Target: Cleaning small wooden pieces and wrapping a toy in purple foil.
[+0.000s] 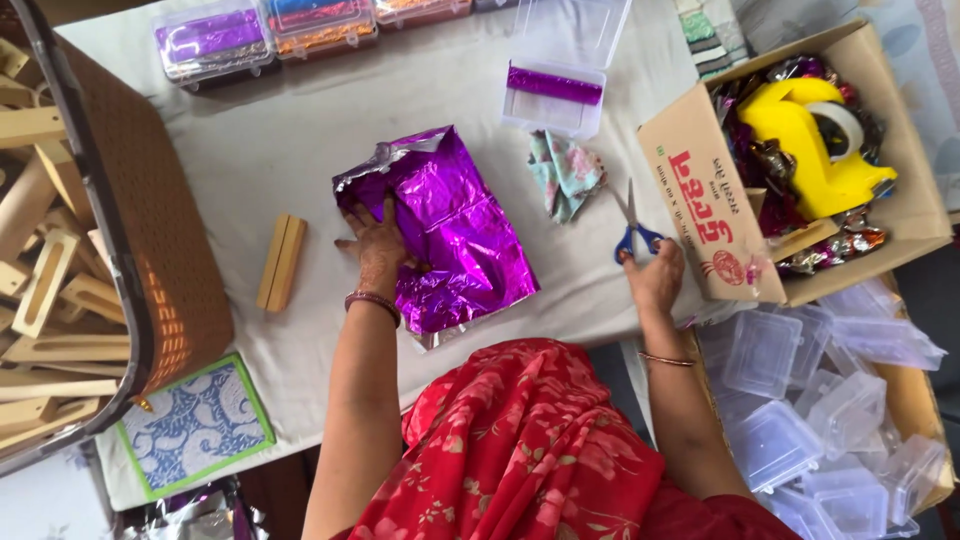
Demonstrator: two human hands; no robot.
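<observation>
The left hand (378,250) lay open and flat on the purple foil sheet (440,235), mid-worktop (300,130), while the right hand (655,275) closed around the blue-handled scissors (632,225) beside the cardboard box (700,200). Keeping the foil pressed taut and smooth seemed wise, so any cut would run straight, blades well apart from the flat fingers

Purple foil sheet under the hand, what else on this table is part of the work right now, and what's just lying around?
In use:
left hand pressing on purple foil sheet
right hand at the blue-handled scissors

Lying about:
wooden block
folded floral cloth
open clear box
yellow tape dispenser in the cardboard box
brown basket
</observation>
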